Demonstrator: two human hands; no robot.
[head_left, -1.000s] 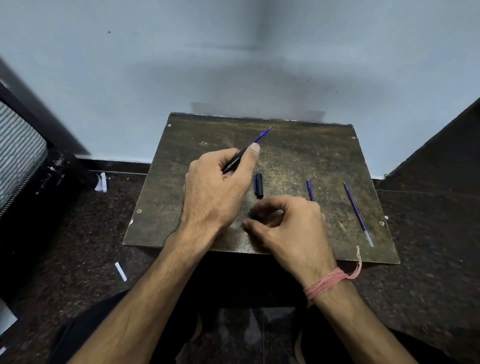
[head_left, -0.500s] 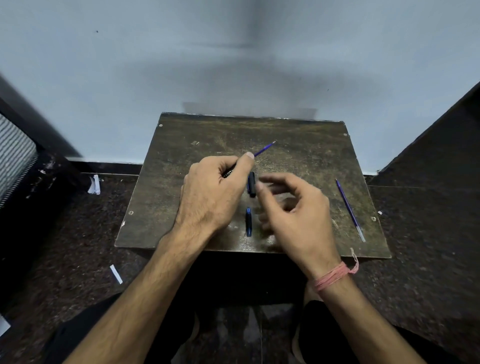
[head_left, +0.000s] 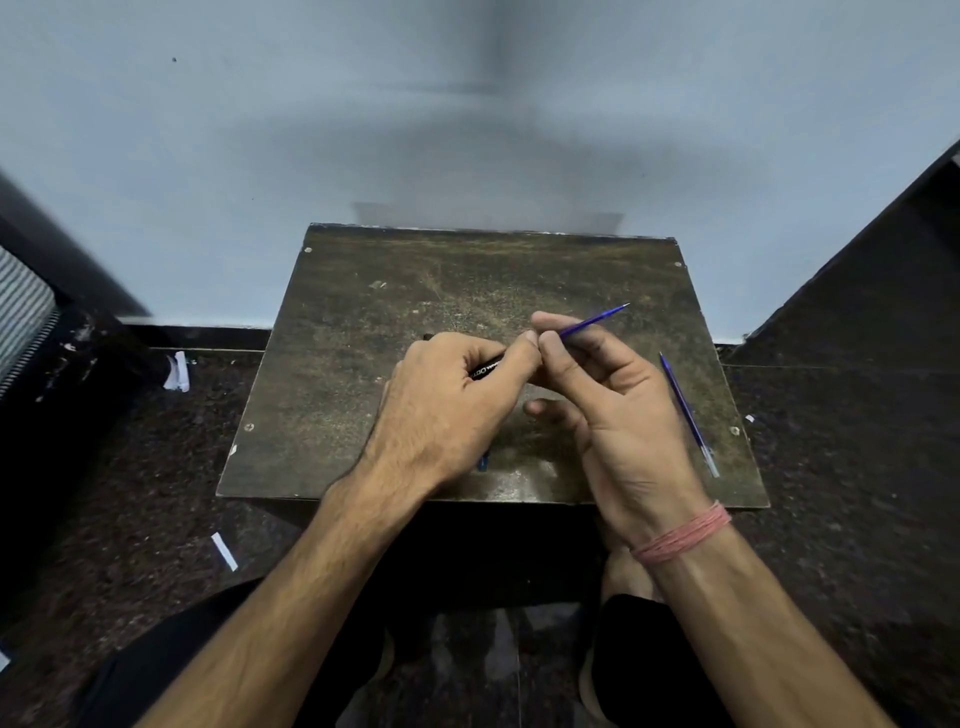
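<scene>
My left hand (head_left: 447, 410) grips a black pen barrel (head_left: 484, 368) with white lettering, above the middle of a small dark worn table (head_left: 363, 338). A blue refill (head_left: 595, 321) sticks out of the barrel toward the far right. My right hand (head_left: 608, 410) pinches that refill between thumb and forefinger, right against my left thumb. A second blue refill (head_left: 688, 413) lies loose on the table's right side. A small blue pen part (head_left: 484, 461) peeks out under my left hand near the front edge.
The table stands against a pale blue wall (head_left: 467, 130) on a dark speckled floor (head_left: 857, 467). White paper scraps (head_left: 176, 371) lie on the floor at left. A striped object (head_left: 21, 317) sits at the far left. My knees are below the table.
My right hand rose from the table near the small parts and moved up to pinch the refill at the barrel. The left hand with the pen shifted slightly right.
</scene>
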